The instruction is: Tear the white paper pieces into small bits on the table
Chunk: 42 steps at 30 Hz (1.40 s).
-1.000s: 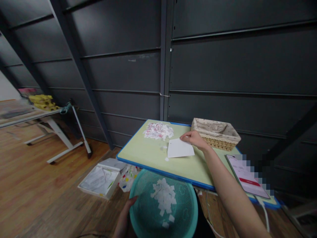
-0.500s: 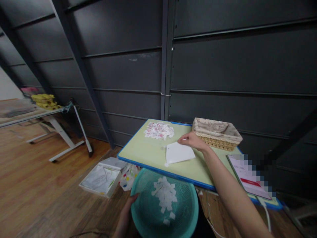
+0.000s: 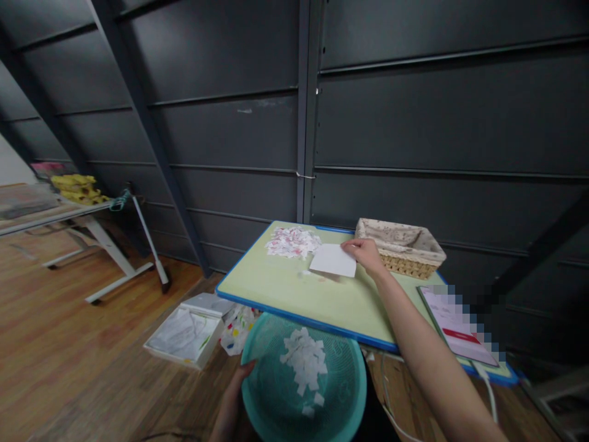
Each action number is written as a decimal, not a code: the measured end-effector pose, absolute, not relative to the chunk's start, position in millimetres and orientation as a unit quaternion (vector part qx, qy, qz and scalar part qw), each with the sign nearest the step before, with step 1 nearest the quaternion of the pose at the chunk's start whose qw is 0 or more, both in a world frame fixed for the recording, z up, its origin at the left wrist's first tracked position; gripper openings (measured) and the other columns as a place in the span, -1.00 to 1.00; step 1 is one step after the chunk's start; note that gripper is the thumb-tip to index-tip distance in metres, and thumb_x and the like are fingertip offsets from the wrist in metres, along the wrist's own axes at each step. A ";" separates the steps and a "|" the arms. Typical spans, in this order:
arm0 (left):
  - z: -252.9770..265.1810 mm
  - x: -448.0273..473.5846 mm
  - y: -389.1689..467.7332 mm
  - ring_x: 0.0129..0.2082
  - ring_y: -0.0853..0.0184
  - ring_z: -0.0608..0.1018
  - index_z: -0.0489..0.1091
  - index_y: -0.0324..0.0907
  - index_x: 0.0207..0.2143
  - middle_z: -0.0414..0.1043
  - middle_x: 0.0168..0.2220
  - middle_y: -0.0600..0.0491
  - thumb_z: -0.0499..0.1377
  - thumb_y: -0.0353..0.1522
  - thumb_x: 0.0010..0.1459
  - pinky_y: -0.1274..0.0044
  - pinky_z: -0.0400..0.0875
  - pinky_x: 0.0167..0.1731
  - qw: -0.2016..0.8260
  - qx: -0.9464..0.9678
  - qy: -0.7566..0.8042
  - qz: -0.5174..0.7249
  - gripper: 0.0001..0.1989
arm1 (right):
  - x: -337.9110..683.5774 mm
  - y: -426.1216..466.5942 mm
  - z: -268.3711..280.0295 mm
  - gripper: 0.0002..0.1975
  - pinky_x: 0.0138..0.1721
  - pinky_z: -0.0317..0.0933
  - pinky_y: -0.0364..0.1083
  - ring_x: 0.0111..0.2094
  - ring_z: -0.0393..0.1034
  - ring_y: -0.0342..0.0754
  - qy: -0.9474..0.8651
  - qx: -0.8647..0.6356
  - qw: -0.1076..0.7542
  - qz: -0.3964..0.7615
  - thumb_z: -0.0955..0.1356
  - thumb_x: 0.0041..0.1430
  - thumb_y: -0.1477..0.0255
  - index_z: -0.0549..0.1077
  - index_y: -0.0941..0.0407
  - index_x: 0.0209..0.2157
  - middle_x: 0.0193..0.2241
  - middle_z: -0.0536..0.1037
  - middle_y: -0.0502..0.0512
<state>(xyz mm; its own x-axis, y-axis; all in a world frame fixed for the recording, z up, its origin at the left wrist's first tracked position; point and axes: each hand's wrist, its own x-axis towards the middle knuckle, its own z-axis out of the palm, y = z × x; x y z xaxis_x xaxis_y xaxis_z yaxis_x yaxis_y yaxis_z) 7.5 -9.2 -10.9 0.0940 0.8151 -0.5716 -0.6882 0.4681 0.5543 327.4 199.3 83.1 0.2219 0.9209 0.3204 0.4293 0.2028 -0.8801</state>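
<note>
My right hand (image 3: pixel 362 252) pinches the right edge of a white sheet of paper (image 3: pixel 334 260), tilted just above the pale green tabletop (image 3: pixel 262 276). Left of the sheet lies a heap of white and reddish paper scraps (image 3: pixel 292 242). Below the table's near edge, my left hand (image 3: pixel 237 380) grips the left rim of a teal plastic basket (image 3: pixel 343 393); most of its fingers are hidden. Small white paper pieces (image 3: pixel 304 359) are piled inside that basket.
A cloth-lined wicker basket (image 3: pixel 405 245) stands at the table's back right. Nearer me on the right is a tablet (image 3: pixel 460 325) with a white cable (image 3: pixel 488 393). An open white box (image 3: pixel 184 337) and a dotted plastic bag (image 3: pixel 238 328) lie on the floor at left.
My right hand has raised the white sheet and moved it slightly away from me, towards the scrap heap. The left hand still holds the teal basket in place.
</note>
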 end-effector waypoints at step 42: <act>-17.3 6.7 -10.9 -0.01 -0.02 0.53 0.03 -0.32 0.27 0.63 -0.16 -0.14 0.24 -0.25 0.06 0.16 0.26 0.11 0.754 0.066 0.426 0.495 -0.21 | 310.8 194.4 83.7 -0.68 -0.42 0.21 -0.12 -0.42 0.46 0.02 -0.648 -0.606 0.445 0.118 0.28 0.02 0.36 0.62 0.22 -0.36 -0.39 0.63 0.21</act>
<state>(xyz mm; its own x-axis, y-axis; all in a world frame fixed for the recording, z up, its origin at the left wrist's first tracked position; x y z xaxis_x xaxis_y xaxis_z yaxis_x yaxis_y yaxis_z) 6.7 -10.9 -17.3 0.1465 0.8030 -0.5776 -0.6906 0.5011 0.5215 310.8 194.4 83.7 0.1315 0.8912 0.4342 0.6810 0.2371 -0.6928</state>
